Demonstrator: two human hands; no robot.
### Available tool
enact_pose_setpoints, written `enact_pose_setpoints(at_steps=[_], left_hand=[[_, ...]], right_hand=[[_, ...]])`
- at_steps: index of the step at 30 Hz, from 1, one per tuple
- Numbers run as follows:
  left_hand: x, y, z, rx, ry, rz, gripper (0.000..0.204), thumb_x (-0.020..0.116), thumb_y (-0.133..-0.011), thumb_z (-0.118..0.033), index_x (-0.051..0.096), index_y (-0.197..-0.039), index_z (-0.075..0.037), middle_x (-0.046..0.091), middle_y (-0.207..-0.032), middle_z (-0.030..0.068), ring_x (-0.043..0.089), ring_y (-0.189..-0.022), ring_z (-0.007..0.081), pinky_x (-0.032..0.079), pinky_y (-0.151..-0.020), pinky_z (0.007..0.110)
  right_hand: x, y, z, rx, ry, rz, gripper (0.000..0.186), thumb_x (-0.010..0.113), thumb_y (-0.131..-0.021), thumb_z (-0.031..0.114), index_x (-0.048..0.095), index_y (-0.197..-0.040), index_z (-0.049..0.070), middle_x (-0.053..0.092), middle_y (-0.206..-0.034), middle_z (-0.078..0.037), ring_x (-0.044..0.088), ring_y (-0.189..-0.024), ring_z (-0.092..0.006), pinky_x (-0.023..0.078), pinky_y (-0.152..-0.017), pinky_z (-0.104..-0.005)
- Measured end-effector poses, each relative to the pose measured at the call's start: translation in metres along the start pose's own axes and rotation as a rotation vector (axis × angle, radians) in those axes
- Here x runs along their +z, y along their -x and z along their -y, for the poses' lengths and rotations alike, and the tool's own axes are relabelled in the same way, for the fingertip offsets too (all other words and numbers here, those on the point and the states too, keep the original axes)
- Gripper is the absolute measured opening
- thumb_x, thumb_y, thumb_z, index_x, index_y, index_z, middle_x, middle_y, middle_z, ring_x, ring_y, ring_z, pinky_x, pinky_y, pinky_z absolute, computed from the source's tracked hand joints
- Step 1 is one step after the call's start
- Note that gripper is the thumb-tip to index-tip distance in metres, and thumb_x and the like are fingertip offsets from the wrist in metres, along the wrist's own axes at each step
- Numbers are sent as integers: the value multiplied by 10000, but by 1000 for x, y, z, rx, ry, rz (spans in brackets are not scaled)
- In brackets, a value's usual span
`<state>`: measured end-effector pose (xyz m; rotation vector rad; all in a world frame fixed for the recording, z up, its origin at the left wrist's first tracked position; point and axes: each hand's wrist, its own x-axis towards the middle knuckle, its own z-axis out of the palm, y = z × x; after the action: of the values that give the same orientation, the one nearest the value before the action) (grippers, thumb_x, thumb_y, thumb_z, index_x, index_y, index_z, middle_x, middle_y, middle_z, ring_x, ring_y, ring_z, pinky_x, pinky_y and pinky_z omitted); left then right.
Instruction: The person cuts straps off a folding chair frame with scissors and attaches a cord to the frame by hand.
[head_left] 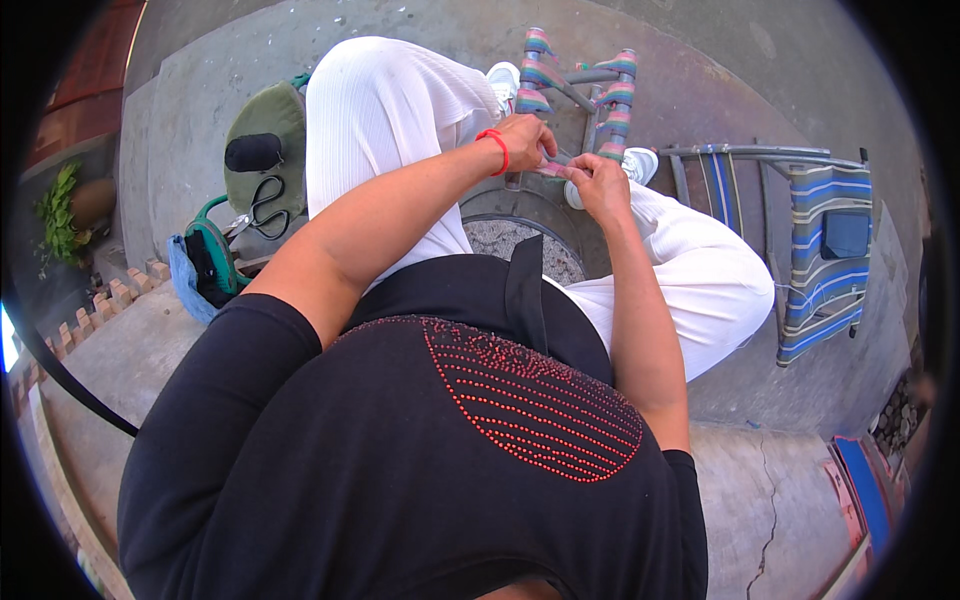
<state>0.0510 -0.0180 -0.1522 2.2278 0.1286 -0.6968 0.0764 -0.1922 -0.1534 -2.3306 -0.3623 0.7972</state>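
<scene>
Between my knees stands a grey metal tube frame point(588, 76), its bars wound with a multicoloured striped fabric strip point(617, 122). My left hand point(524, 142), with a red cord on the wrist, is closed at the near end of the frame. Close by on the right, my right hand point(602, 188) pinches too, fingers bent. A pale pinkish length of strip point(553, 171) runs between the fingertips of both hands. My fingers partly hide the bar beneath.
On my left, an olive cushion seat point(262, 125) bears a black rounded bundle point(253, 152) and black-handled scissors point(258, 212). To my right lies a metal chair with striped fabric point(825, 290), a dark flat rectangular thing point(846, 233) on it. A potted plant point(62, 212) stands far left.
</scene>
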Motion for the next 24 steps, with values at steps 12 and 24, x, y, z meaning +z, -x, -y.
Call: enact_pose_setpoints(at_steps=[12, 24], left_hand=[[6, -3, 3, -6, 46, -4, 197, 605, -625, -69, 682, -802, -107, 642, -790, 109, 611, -763, 233, 474, -697, 313], [6, -1, 0, 49, 11, -9, 162, 631, -627, -124, 673, -778, -84, 632, -771, 134, 611, -750, 259, 471, -667, 330]], right_hand=[[1, -1, -1, -23, -28, 30, 146, 584, -723, 179, 646, -812, 80, 621, -732, -125, 596, -716, -264, 442, -649, -344], [2, -2, -1, -32, -33, 52, 159, 587, -730, 196, 643, -820, 77, 629, -757, -114, 597, -731, -259, 441, -658, -343]])
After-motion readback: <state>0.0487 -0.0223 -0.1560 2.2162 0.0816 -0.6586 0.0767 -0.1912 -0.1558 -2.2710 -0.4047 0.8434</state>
